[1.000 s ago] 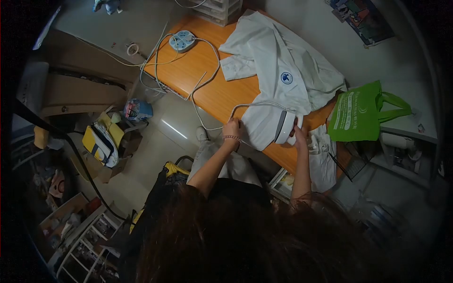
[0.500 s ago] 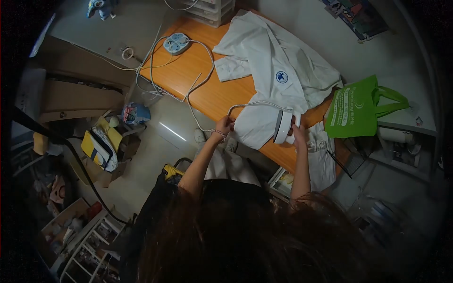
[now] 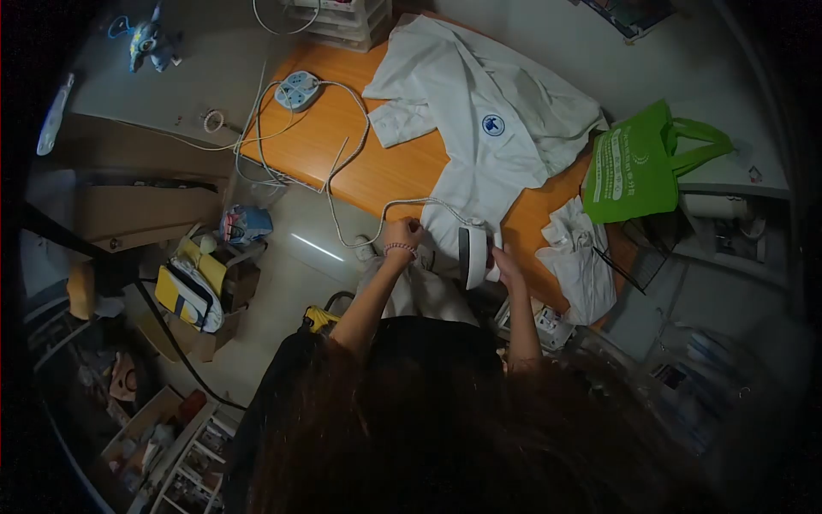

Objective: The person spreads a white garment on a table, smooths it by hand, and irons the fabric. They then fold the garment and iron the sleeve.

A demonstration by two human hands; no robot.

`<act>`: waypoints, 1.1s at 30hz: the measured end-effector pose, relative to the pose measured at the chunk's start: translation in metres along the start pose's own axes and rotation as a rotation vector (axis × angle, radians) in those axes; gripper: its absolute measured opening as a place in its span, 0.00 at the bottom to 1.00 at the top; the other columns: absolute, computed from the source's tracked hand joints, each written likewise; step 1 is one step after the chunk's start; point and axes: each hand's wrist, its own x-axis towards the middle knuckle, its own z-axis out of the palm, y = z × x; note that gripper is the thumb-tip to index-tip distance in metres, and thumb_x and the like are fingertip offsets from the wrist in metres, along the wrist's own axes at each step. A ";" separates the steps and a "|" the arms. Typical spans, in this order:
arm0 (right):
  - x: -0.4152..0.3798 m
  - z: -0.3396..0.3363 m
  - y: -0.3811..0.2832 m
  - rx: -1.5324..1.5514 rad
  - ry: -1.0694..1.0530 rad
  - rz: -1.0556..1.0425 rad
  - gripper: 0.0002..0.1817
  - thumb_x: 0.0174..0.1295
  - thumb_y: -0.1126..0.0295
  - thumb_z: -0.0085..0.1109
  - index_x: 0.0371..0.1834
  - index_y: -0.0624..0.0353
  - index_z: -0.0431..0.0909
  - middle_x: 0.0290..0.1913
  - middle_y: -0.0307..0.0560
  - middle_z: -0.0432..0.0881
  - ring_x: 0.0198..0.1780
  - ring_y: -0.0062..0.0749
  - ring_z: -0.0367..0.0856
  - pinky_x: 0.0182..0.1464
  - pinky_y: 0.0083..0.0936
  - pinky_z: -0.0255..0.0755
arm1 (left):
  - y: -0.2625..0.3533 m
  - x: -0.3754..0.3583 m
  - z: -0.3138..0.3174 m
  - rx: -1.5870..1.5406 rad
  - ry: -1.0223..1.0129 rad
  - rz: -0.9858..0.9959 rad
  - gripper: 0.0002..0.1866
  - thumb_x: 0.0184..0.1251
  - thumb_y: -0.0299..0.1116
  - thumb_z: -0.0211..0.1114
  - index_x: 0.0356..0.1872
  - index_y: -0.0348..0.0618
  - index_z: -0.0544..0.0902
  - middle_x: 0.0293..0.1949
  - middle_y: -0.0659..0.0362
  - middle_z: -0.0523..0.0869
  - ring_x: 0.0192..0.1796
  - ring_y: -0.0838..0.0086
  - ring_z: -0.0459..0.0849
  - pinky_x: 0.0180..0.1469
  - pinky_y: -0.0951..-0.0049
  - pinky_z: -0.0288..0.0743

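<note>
A white shirt with a round blue emblem lies spread on the orange wooden table, one part reaching to the front edge. My left hand is closed at the left border of that part, fingers pinched on the cloth; the exact grip is partly hidden. A white clothes iron with a dark band is in my right hand, whose fingers wrap its handle. The iron is tilted up at the table's front edge, beside the shirt. Its woven cord loops left over the table.
A blue-and-white power strip sits at the table's far left among cables. Crumpled white cloth hangs over the right edge. A green bag stands at the right. Clear plastic drawers are at the back, a yellow folder on the left.
The iron has moved left and toward me with my right hand, and is now turned more upright. The cloth under it lies narrower. My left hand stays at its border; the view has shifted slightly.
</note>
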 end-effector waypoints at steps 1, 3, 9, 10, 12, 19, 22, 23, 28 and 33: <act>0.000 -0.001 0.004 0.009 0.005 0.003 0.17 0.64 0.70 0.51 0.55 0.65 0.69 0.45 0.45 0.75 0.41 0.30 0.76 0.40 0.30 0.75 | -0.003 0.000 0.000 -0.023 0.005 0.015 0.12 0.53 0.39 0.70 0.32 0.41 0.87 0.29 0.51 0.88 0.33 0.61 0.88 0.39 0.65 0.80; 0.011 -0.010 0.017 -0.111 -0.135 -0.075 0.19 0.64 0.70 0.51 0.56 0.65 0.70 0.43 0.44 0.77 0.42 0.31 0.77 0.43 0.30 0.74 | -0.007 0.001 -0.004 -0.093 -0.018 0.042 0.10 0.57 0.36 0.69 0.34 0.38 0.85 0.29 0.53 0.88 0.32 0.66 0.87 0.38 0.69 0.80; -0.011 -0.008 -0.011 -0.152 -0.008 -0.096 0.13 0.65 0.71 0.52 0.50 0.63 0.74 0.37 0.41 0.79 0.36 0.27 0.78 0.36 0.29 0.75 | -0.034 0.007 0.000 -0.637 -0.246 0.128 0.07 0.66 0.30 0.66 0.39 0.38 0.82 0.30 0.62 0.86 0.33 0.78 0.83 0.39 0.76 0.76; -0.012 -0.008 -0.013 -0.181 0.043 -0.118 0.13 0.65 0.70 0.52 0.51 0.63 0.74 0.38 0.41 0.79 0.37 0.27 0.78 0.38 0.30 0.75 | -0.040 0.008 0.005 -0.881 -0.299 0.071 0.06 0.67 0.30 0.65 0.41 0.39 0.82 0.30 0.63 0.85 0.34 0.79 0.82 0.41 0.77 0.75; -0.002 -0.011 -0.010 -0.186 0.031 -0.106 0.13 0.66 0.70 0.52 0.51 0.62 0.74 0.38 0.41 0.78 0.38 0.27 0.77 0.39 0.30 0.74 | -0.029 0.007 -0.003 -0.911 -0.383 -0.012 0.04 0.67 0.29 0.65 0.37 0.40 0.82 0.30 0.65 0.85 0.34 0.80 0.81 0.40 0.78 0.74; -0.024 0.004 -0.024 -0.100 0.016 -0.042 0.17 0.64 0.68 0.52 0.53 0.66 0.75 0.43 0.45 0.80 0.43 0.29 0.77 0.43 0.29 0.73 | -0.012 -0.005 -0.018 -0.772 -0.518 -0.075 0.05 0.66 0.29 0.67 0.31 0.41 0.84 0.30 0.68 0.84 0.35 0.83 0.79 0.42 0.79 0.72; -0.015 -0.001 -0.015 -0.087 0.059 -0.076 0.17 0.64 0.68 0.52 0.51 0.67 0.76 0.41 0.44 0.81 0.42 0.28 0.78 0.41 0.28 0.73 | -0.035 0.007 -0.009 -0.743 -0.530 -0.028 0.06 0.63 0.30 0.69 0.28 0.42 0.82 0.28 0.69 0.82 0.34 0.83 0.78 0.41 0.79 0.71; -0.017 -0.002 -0.020 -0.086 0.056 -0.076 0.17 0.64 0.68 0.52 0.51 0.67 0.76 0.41 0.44 0.81 0.42 0.28 0.78 0.41 0.28 0.73 | -0.032 0.008 -0.011 -0.741 -0.528 -0.028 0.06 0.63 0.30 0.69 0.28 0.42 0.82 0.28 0.69 0.82 0.34 0.83 0.78 0.41 0.79 0.71; -0.017 -0.010 -0.036 -0.103 -0.026 -0.109 0.13 0.64 0.70 0.50 0.47 0.66 0.76 0.37 0.41 0.79 0.39 0.26 0.76 0.41 0.28 0.72 | -0.029 0.016 -0.006 -0.825 -0.626 0.038 0.06 0.61 0.30 0.72 0.30 0.42 0.82 0.27 0.69 0.81 0.31 0.85 0.75 0.37 0.80 0.69; 0.011 -0.025 -0.017 -0.064 -0.043 -0.133 0.11 0.64 0.70 0.50 0.44 0.65 0.75 0.35 0.39 0.76 0.37 0.25 0.73 0.40 0.28 0.71 | 0.013 0.006 -0.032 -0.826 -0.636 -0.160 0.10 0.58 0.32 0.75 0.28 0.45 0.81 0.28 0.68 0.83 0.30 0.85 0.75 0.35 0.80 0.68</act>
